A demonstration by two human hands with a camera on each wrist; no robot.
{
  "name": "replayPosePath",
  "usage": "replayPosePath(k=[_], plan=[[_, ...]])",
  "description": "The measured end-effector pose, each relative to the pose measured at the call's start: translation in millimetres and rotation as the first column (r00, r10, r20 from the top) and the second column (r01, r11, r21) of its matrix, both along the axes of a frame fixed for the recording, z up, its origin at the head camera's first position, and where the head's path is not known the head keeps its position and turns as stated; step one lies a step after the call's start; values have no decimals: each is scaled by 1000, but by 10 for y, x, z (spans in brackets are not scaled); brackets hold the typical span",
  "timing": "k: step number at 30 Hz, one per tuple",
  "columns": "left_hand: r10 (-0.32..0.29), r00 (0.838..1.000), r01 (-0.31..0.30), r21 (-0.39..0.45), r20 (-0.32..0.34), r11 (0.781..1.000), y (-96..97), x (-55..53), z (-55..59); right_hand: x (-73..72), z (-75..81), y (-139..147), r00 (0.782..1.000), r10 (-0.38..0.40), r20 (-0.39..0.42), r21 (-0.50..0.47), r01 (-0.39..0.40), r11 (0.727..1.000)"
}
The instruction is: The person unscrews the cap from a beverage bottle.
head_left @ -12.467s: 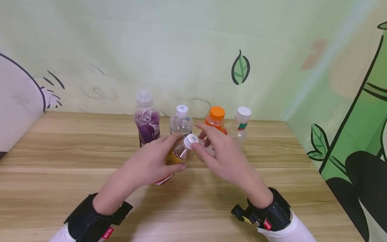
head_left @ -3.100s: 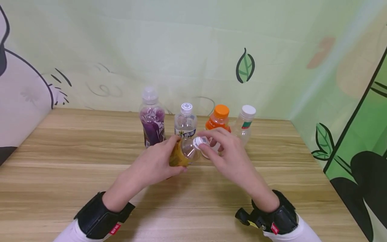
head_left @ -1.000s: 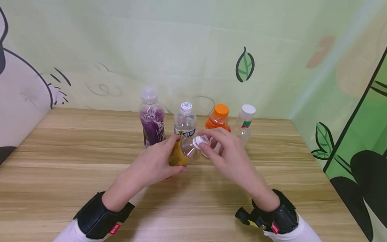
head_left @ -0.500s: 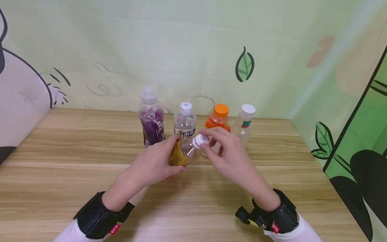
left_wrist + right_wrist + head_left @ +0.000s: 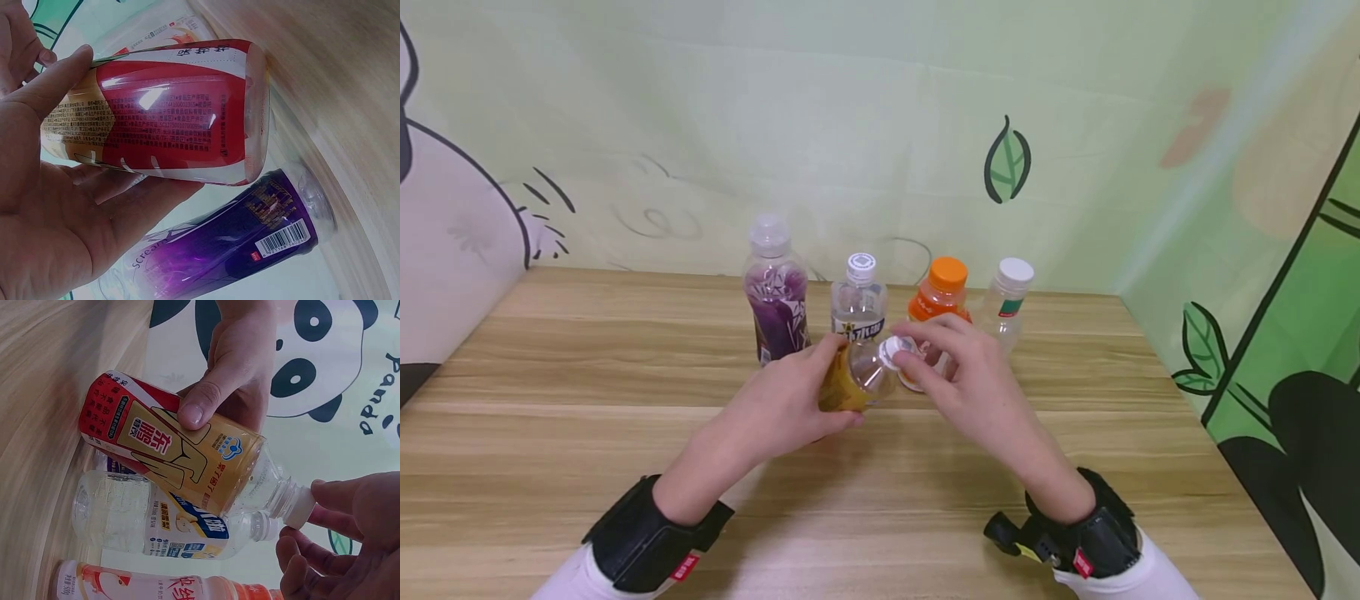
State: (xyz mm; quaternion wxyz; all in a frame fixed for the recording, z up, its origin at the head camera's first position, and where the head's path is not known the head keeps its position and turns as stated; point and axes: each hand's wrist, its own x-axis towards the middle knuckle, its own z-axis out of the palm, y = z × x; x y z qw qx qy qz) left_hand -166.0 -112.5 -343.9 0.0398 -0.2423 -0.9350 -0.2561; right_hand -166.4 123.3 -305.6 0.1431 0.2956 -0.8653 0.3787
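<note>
My left hand (image 5: 775, 404) grips the body of a plastic drink bottle (image 5: 844, 385), which leans to the right with its neck raised. Its label is gold and red; the red lower part (image 5: 175, 112) fills much of the left wrist view. On the bottle's neck sits a white screw cap (image 5: 300, 508). My right hand (image 5: 977, 379) pinches that cap between thumb and fingertips, the other fingers curled below it. The clear neck shows between both hands, close in front of the standing bottles.
Behind my hands several bottles stand in a row: a purple-labelled bottle (image 5: 777, 304), a clear white-capped bottle (image 5: 859, 304), an orange-capped bottle (image 5: 936, 304) and a clear bottle with a green label patch (image 5: 1004, 302). A printed cloth (image 5: 880, 125) hangs behind the wooden table (image 5: 587, 375).
Since the oldest frame the bottle tips further right and my right fingers have come onto its cap. In the last second those fingers shift slightly around the cap; my left hand stays put.
</note>
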Motion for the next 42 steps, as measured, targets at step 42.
replayPosePath(k=[42], plan=[[-1, 1000, 1, 3, -15, 1000, -3, -4, -3, 17, 1, 3, 999, 39, -34, 6, -39, 999]])
